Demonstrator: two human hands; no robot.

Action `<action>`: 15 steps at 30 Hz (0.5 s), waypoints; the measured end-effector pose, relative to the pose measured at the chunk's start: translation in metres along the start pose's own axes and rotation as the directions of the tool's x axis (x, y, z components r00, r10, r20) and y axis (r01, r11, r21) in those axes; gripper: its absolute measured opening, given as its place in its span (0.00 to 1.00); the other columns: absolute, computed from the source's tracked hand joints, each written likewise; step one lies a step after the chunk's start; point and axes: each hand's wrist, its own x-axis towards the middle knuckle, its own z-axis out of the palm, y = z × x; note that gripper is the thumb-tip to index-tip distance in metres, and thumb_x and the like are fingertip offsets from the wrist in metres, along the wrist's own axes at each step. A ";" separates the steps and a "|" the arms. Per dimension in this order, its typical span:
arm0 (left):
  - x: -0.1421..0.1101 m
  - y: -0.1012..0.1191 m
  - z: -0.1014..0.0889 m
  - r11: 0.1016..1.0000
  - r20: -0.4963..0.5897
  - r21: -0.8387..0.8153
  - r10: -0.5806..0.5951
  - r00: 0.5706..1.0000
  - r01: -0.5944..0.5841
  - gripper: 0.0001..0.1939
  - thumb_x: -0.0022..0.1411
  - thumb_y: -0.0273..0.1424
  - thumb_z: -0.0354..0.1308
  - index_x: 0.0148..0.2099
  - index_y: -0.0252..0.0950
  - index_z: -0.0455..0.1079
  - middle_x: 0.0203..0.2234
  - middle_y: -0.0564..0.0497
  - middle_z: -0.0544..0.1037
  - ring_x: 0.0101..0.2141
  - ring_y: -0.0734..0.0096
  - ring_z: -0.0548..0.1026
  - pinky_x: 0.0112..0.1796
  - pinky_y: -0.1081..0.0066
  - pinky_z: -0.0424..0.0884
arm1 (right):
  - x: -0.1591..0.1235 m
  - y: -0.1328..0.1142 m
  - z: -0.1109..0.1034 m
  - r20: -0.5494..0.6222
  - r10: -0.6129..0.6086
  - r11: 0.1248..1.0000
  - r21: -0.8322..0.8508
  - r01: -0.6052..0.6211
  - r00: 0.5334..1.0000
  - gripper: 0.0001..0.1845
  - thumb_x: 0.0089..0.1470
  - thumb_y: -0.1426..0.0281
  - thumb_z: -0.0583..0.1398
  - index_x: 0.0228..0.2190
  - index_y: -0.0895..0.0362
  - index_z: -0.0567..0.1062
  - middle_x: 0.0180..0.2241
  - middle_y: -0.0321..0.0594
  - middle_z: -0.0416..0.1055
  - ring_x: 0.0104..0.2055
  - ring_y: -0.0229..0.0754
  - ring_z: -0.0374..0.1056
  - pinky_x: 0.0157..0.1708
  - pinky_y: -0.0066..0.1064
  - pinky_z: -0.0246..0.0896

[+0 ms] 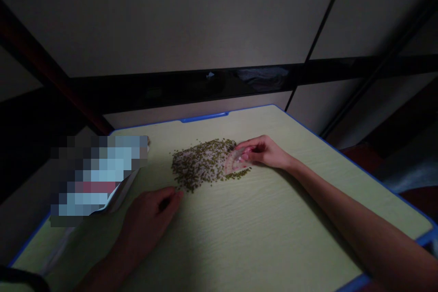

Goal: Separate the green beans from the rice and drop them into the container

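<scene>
A flat pile of small green beans mixed with pale grains (198, 164) lies spread on the table (273, 219). My right hand (268, 153) is at the pile's right edge, closed on a clear protractor (234, 163) with pink markings. The protractor lies low over the beans, and a few show below its edge. At the near left edge of the pile is my left hand (153, 212), thumb and forefinger pinched together. Whatever is between those fingertips is too small and dark to make out.
On the left a phone-like device (99, 178), blurred out by pixels, leans on a stand, with a pale cable (56, 251) in front. The table has a blue rim (205, 117). Behind it rise cabinet doors (188, 18) with a dark glossy band (171, 89).
</scene>
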 end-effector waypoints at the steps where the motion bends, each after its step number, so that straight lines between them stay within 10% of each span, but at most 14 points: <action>1: 0.000 0.001 0.000 1.000 0.003 0.000 -0.005 1.000 0.005 0.19 0.54 0.42 0.40 0.18 0.38 0.57 0.14 0.56 0.61 0.21 0.71 0.64 0.25 0.72 0.54 | 0.000 0.000 0.000 0.003 0.003 1.000 0.004 -0.003 1.000 0.17 0.42 0.72 0.62 0.37 0.64 0.76 0.18 0.32 0.63 0.19 0.28 0.50 0.18 0.23 0.44; 15: -0.002 0.001 -0.001 1.000 0.005 0.006 -0.020 1.000 0.020 0.19 0.54 0.43 0.39 0.18 0.38 0.54 0.14 0.56 0.60 0.21 0.71 0.63 0.24 0.72 0.53 | 0.000 -0.003 0.003 0.001 -0.009 0.998 -0.062 0.009 1.000 0.19 0.42 0.70 0.62 0.39 0.65 0.75 0.17 0.30 0.59 0.18 0.28 0.46 0.17 0.24 0.41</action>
